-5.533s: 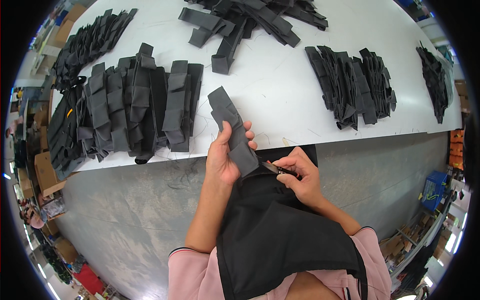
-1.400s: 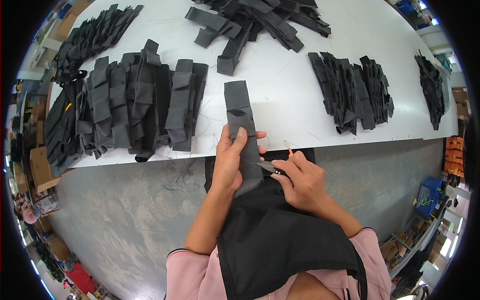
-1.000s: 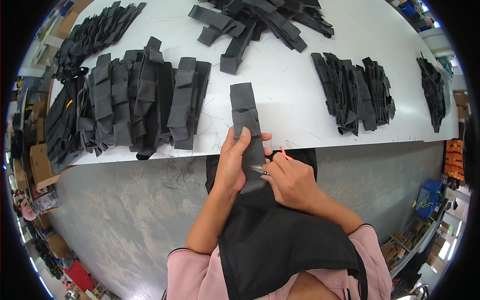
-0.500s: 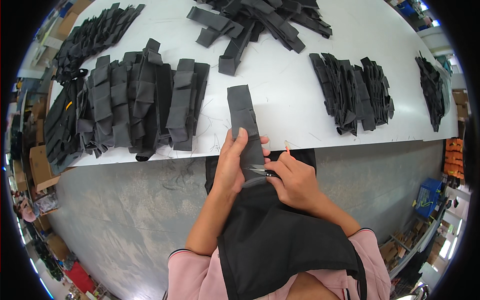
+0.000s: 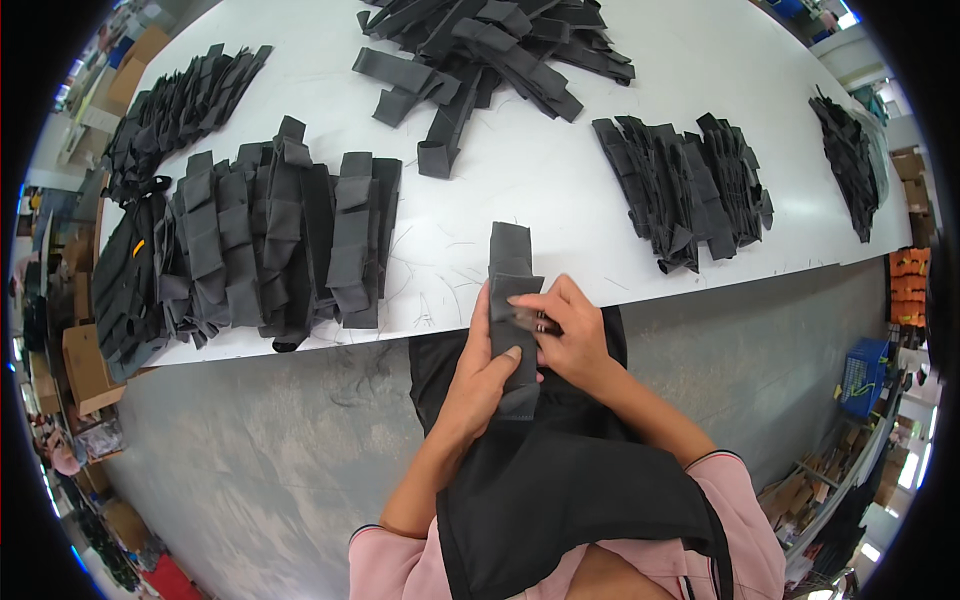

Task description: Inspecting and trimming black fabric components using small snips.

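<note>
A dark grey fabric strip (image 5: 512,262) with stitched-down folds stands roughly upright just off the table's front edge. My left hand (image 5: 484,378) is closed round its lower half, with the thumb across the front. My right hand (image 5: 578,340) lies over the strip's right side, with fingertips touching the fabric near a fold. Small scissors (image 5: 545,325) are in that hand, smeared by motion and mostly hidden by the fingers.
Over the white table (image 5: 455,265) lie loose thread ends. Similar strips form a wide row (image 5: 235,235) at left, a heap (image 5: 490,50) at the back and a bundle (image 5: 690,190) at right. Black gloves (image 5: 128,270) lie at the left edge. A blue basket (image 5: 864,376) stands at far right.
The strip has shifted slightly right and lower. My right hand and the scissors have moved up from its lower end to a fold higher up. The left hand now grips lower.
</note>
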Demonstrator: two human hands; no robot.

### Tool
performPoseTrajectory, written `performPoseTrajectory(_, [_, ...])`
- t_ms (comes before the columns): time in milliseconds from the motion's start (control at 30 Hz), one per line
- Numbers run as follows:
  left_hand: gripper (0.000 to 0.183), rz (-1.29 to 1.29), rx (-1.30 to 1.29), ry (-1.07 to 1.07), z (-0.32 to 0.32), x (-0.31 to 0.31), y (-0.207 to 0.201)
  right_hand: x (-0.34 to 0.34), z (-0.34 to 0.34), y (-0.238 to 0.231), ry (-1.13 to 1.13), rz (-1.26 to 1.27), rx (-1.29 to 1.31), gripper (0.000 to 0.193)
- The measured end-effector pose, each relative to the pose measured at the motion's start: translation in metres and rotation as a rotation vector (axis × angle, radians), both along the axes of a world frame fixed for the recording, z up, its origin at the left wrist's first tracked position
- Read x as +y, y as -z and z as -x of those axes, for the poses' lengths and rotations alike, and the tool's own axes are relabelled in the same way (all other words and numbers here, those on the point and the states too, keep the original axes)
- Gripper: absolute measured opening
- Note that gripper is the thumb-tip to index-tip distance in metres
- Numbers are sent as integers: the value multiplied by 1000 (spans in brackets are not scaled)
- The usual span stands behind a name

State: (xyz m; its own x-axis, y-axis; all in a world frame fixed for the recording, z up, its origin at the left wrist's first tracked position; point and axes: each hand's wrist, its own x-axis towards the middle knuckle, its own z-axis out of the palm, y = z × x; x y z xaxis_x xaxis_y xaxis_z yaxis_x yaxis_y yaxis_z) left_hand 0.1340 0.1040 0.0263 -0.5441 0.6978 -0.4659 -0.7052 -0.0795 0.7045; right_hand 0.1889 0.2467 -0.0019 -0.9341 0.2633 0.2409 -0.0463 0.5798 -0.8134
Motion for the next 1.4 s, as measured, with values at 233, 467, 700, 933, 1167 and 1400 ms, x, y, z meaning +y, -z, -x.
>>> performPoseTrajectory(233, [59,27,-129,-3,-9,-9,10,4,23,-12,247,670,42,7])
performPoseTrajectory(467, [27,226,1113,57,9,2,3,18,29,1,47,960,-267,8])
performPoseTrajectory(700, [23,210,1045,16,15,-8,32,18,18,5,129,432,-243,19])
performPoseTrajectory(933, [28,103,639,-137,13,-11,44,11,-34,-38,111,166,-162,29])
performPoseTrajectory(1167, [28,71,762,-90,20,-8,42,15,-35,-34,74,-41,-55,24])
performPoseTrajectory(1400, [29,92,772,-55,19,-10,38,12,-31,-31,82,-30,-17,20])
